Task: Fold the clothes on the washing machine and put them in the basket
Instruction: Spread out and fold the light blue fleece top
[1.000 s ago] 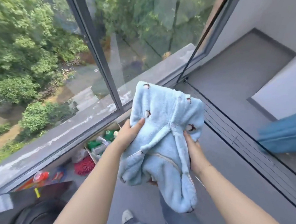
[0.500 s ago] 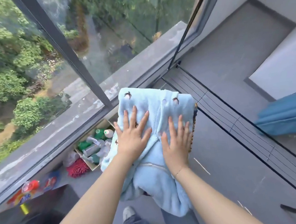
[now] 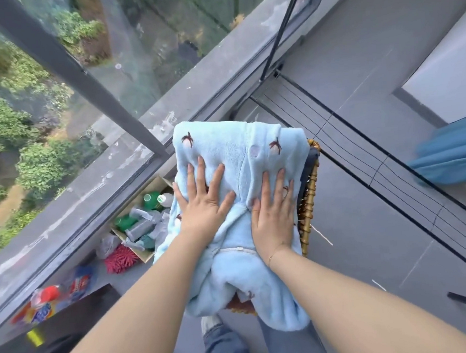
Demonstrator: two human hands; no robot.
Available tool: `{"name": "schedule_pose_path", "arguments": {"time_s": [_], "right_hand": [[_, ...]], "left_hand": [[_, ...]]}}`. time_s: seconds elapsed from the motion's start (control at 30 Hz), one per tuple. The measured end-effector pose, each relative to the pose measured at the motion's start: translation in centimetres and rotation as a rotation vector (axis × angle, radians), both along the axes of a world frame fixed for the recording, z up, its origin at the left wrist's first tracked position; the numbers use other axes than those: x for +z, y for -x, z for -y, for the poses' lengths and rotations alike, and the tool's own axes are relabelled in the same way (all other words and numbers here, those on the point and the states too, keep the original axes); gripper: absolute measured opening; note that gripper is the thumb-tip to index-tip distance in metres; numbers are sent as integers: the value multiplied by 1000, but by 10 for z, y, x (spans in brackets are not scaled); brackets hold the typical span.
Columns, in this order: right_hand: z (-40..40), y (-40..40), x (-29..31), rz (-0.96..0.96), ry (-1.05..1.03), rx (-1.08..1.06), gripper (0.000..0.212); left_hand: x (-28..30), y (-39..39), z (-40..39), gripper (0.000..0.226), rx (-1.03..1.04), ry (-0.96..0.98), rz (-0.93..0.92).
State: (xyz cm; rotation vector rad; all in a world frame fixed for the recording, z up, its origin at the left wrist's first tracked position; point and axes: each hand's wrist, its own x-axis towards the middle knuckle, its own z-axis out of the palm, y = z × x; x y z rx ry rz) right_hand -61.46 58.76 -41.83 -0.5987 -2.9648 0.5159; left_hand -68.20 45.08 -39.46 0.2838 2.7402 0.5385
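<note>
Left hand (image 3: 204, 205) and right hand (image 3: 273, 214) lying flat, grips released, pressing light-blue fleece garment (image 3: 233, 160) onto wicker basket (image 3: 308, 199)

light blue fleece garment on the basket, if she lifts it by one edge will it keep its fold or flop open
The light blue fleece garment would probably flop open: its lower end already sags limply over the wicker basket rim. It looks fluffy and likely light for its bulk. The left hand and right hand press it flat with straight fingers, which suggests it springs up unless held.
</note>
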Motion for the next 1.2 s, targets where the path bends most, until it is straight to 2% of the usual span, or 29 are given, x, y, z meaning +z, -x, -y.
{"name": "schedule_pose_path", "arguments": {"time_s": [0.07,0.2,0.3,0.37,0.47,0.53,0.63,0.8,0.93,1.0,1.1,1.2], "right_hand": [[-1,-1,6,16,30,23,61],[-14,-6,25,19,218,86,55],[-32,-22,58,11,574,77,51],[-42,-50,84,-10,762,-110,39],[-48,-104,107,29,761,-428,19],[-42,-139,116,143,765,-541,22],[-20,-179,132,193,884,-678,31],[19,-189,141,125,1159,-802,35],[32,-178,139,-53,1278,-857,17],[27,-173,145,-195,1212,-853,24],[13,-163,165,-418,1179,-828,29],[-3,-156,181,-647,1462,-866,28]], "left_hand": [[7,-1,-1,64,0,-20,45],[42,-2,3,66,-14,-134,116],[73,-21,22,71,106,-233,103],[93,-50,40,62,271,-202,89],[118,-98,68,41,500,-123,20],[131,-127,81,39,613,-120,133],[138,-161,89,52,594,-32,366],[136,-171,74,53,575,-106,404],[134,-158,68,40,556,-131,369],[144,-153,69,25,513,-170,251],[176,-142,71,15,519,-438,44],[196,-127,76,17,487,-832,15]]}}
